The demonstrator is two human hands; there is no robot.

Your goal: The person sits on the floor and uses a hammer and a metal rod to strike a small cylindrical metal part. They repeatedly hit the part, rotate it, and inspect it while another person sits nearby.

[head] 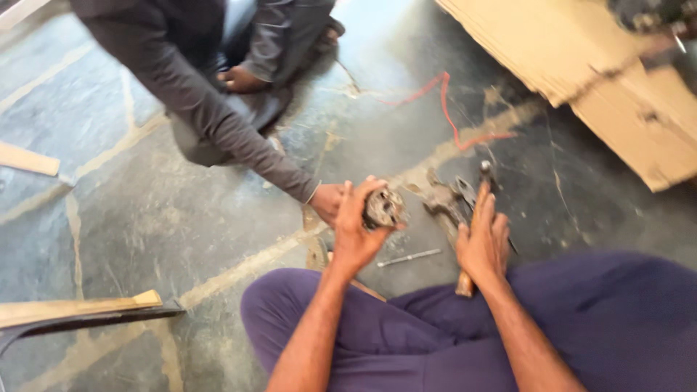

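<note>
Gripping a grimy, round metal part (pixel 382 207) above the stone floor (pixel 181 218), the left hand (pixel 353 229) is curling its fingers around it. The right hand (pixel 483 243) is clasping a wooden-handled tool (pixel 465 279), while a co-worker's hand (pixel 328 201) is touching the part's left side.

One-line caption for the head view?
Left hand grips a grimy metal part; right hand rests on a wooden-handled tool.
</note>
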